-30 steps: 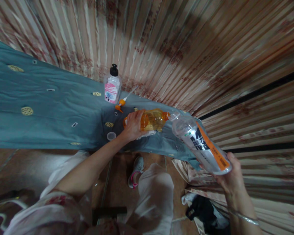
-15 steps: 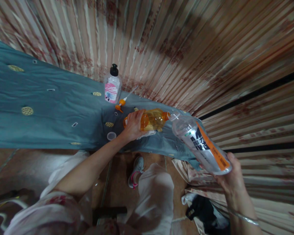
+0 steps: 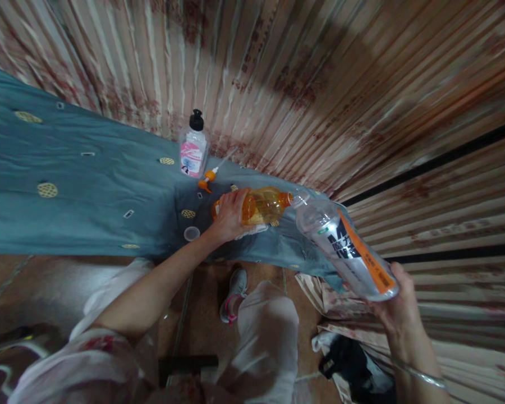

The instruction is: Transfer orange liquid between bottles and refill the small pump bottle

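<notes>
My left hand [image 3: 231, 216] is closed around an orange see-through bottle [image 3: 267, 205], which is tipped on its side with its neck to the right. In my right hand [image 3: 399, 297] is a clear plastic bottle [image 3: 340, 244] with an orange and black label, gripped near its base and slanting up to the left. The two bottle mouths meet, end to end. An orange pump head [image 3: 208, 178] with a thin tube lies on the blue cloth behind my left hand. Nearer my left wrist is a small clear round cap [image 3: 191, 233].
A clear bottle [image 3: 193, 148] with a pink label and black cap stands at the back, by the pleated curtain [image 3: 235, 73]. Blue patterned cloth [image 3: 88, 174] covers the surface. Dark and white cloth items [image 3: 353, 365] lie on the floor at lower right.
</notes>
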A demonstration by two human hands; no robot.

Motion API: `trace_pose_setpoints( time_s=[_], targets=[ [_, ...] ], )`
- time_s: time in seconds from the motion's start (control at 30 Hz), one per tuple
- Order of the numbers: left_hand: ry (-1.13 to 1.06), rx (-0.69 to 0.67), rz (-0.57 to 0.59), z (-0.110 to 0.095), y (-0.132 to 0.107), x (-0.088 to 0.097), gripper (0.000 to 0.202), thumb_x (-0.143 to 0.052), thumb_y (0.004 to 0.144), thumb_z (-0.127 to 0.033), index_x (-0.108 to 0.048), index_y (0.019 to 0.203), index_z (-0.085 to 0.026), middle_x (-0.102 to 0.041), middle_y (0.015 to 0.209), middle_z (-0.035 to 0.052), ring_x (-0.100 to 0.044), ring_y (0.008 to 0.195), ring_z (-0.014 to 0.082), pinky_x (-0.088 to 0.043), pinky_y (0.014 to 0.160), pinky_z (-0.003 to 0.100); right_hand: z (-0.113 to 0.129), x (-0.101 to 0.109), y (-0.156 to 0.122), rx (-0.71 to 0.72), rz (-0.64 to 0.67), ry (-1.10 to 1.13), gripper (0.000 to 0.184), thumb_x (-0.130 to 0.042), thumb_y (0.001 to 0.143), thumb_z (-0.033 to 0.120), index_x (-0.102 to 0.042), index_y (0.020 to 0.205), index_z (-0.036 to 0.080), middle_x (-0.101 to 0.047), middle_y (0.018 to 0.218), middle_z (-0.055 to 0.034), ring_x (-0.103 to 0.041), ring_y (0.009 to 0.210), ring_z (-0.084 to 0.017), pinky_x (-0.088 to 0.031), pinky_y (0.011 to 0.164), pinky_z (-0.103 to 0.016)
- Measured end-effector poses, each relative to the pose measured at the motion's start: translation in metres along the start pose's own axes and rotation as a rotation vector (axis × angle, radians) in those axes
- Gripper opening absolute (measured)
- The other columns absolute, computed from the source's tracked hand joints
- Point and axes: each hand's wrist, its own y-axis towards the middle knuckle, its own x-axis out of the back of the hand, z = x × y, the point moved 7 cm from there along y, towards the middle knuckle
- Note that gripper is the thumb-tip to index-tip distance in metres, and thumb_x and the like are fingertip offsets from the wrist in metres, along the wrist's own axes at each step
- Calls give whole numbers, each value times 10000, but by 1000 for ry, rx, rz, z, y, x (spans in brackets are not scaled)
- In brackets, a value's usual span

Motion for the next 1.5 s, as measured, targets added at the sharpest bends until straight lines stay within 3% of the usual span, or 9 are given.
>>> trace_pose_setpoints(
  time_s=[0.4, 0.63, 1.1, 1.27, 1.5],
  targets=[
    [31, 11, 10, 3, 0, -2, 1044, -913, 626, -530, -451, 1481, -150, -575, 1452, 212, -529, 1359, 421, -398, 1149, 548, 2, -3, 0, 24, 34, 19, 423, -785, 726, 641, -814, 892, 253, -825, 757, -72, -775, 1087, -388, -549, 1053, -632],
    [-7, -9, -15, 1, 0, -1, 1015, -904, 624, -581, -470, 1452, -184, -590, 1436, 195, -541, 1349, 407, -393, 1150, 548, 2, -1, -3, -8, -12, 2, 435, -790, 704, 659, -818, 890, 266, -832, 783, -62, -776, 1087, -382, -566, 1037, -617],
    [47, 59, 40, -1, 0, -1, 1042, -928, 624, -462, -452, 1483, -117, -560, 1454, 233, -524, 1374, 421, -396, 1163, 537, 1, 0, -1, -23, -23, -10, 440, -776, 691, 680, -815, 868, 279, -827, 760, -51, -786, 1052, -379, -577, 1019, -615],
    [33, 30, 43, 0, 0, -2, 1026, -910, 639, -448, -437, 1496, -142, -552, 1480, 216, -510, 1383, 405, -378, 1174, 535, 0, 1, -1, -30, -30, -13, 434, -749, 721, 682, -811, 879, 283, -826, 758, -53, -774, 1093, -378, -569, 1034, -612],
    [29, -4, -3, 2, -1, -2, 1021, -897, 641, -541, -453, 1477, -160, -584, 1451, 218, -538, 1360, 423, -405, 1144, 560, 3, -3, -2, 21, 49, 0, 397, -762, 757, 633, -808, 921, 274, -826, 755, -53, -775, 1093, -370, -554, 1053, -616]
  ],
)
